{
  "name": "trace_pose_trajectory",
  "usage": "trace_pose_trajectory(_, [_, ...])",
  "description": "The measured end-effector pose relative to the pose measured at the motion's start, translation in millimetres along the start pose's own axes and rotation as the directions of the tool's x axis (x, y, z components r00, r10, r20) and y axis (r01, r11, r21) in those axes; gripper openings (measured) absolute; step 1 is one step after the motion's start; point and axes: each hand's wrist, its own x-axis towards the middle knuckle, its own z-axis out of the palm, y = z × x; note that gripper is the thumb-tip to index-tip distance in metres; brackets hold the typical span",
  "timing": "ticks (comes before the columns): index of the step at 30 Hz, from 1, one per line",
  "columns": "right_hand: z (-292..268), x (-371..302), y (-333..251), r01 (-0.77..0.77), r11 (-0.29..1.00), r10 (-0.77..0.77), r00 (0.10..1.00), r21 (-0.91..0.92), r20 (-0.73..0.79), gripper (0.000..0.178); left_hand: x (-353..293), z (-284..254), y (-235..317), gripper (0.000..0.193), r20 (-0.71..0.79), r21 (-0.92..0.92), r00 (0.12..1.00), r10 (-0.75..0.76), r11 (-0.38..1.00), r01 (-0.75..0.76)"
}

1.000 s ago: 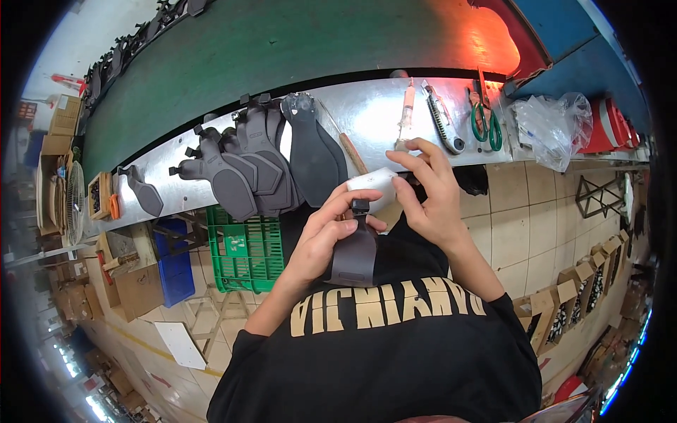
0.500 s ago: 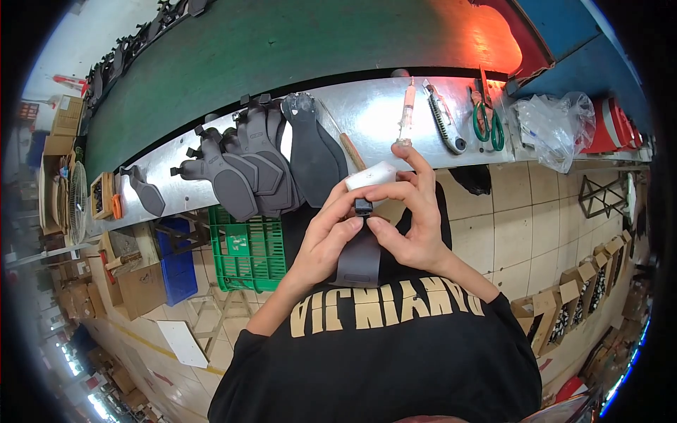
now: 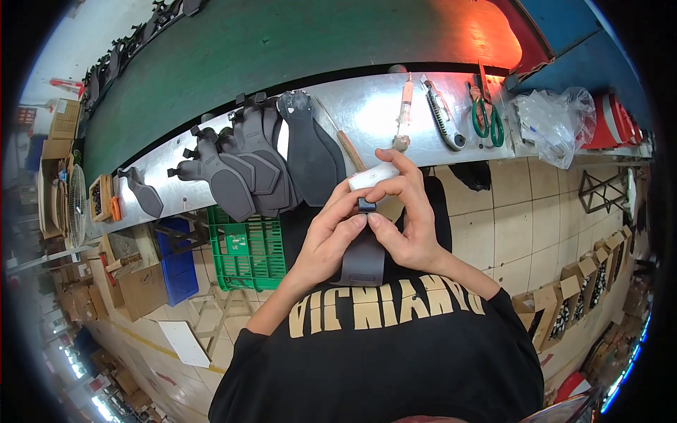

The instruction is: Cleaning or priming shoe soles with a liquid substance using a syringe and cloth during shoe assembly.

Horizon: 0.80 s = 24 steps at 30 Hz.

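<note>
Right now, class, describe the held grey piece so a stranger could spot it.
Find the black shirt; just above it, the left hand and right hand meet at a grey piece. Unlike the similar pieces piled on the bench, this one is held, fingertips close to its black clip.

Bright overall | orange glow [image 3: 486,35] on green surface [image 3: 282,42] | glare on metal ledge [image 3: 367,106] | edges bent, dark

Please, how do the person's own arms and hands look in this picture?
The black shirt has short sleeves. Both forearms are bare, and the left hand and right hand wear no gloves; I see no watch or rings.
</note>
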Motion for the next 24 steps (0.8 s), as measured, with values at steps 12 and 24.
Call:
trace_pose_trajectory(12, [3.6,-4.8,8.0,0.021,0.989,-0.022,1.000,0.146,0.007,0.022,0.6,3.8,-3.9,0.036,-0.024,-0.008,0.999,0.037,0.999,-0.038])
trace_pose_trajectory(24, [-3.0,-5.3,4.9,-0.059,0.995,0.055,0.997,0.075,0.046,0.031,-2.4,-0.4,-8.7,0.062,0.094,-0.354,0.984,-0.153,0.919,0.176])
